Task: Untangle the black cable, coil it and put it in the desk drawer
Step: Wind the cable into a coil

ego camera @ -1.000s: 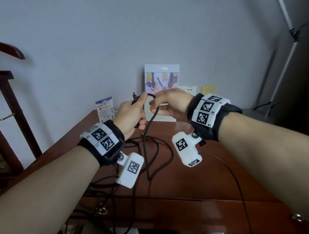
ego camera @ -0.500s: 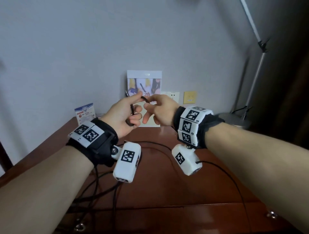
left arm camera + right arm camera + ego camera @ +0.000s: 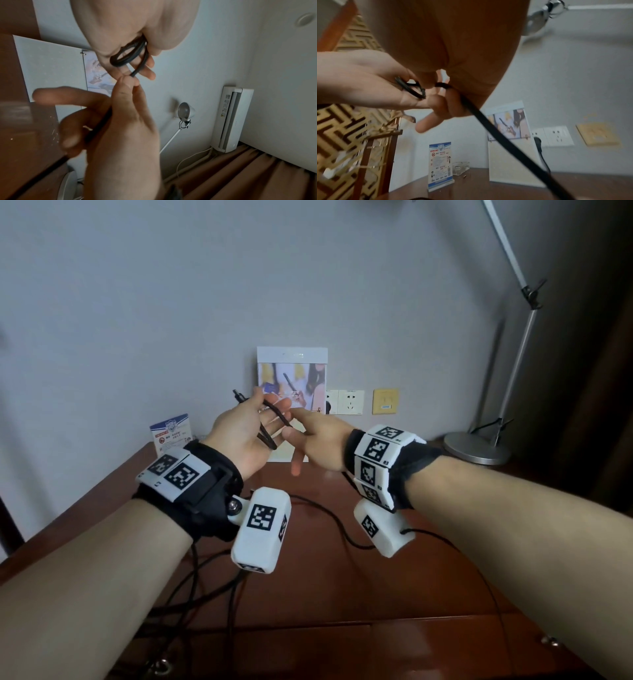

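The black cable (image 3: 270, 430) lies in small loops across my left palm, and its plug (image 3: 237, 396) sticks up behind the thumb. My left hand (image 3: 272, 401) is raised over the desk with fingers spread straight, while its thumb clamps the loops (image 3: 127, 56) against the palm. My right hand (image 3: 290, 422) pinches the cable (image 3: 133, 73) between thumb and forefinger right at the left fingers. From there the cable (image 3: 498, 129) runs down to a loose tangle (image 3: 205, 594) on the brown desk (image 3: 342, 587). The drawer fronts (image 3: 308, 652) along the near edge look shut.
A picture stand (image 3: 292, 361) leans on the wall behind the hands, beside wall sockets (image 3: 350, 402). A small blue sign (image 3: 170, 432) and a glass ashtray (image 3: 460, 168) sit at the back left. A lamp base (image 3: 476, 447) stands at the back right.
My left fingers have uncurled from a fist-like grip to a spread palm. My right hand has laid another turn of cable over them. Both hands have risen slightly.
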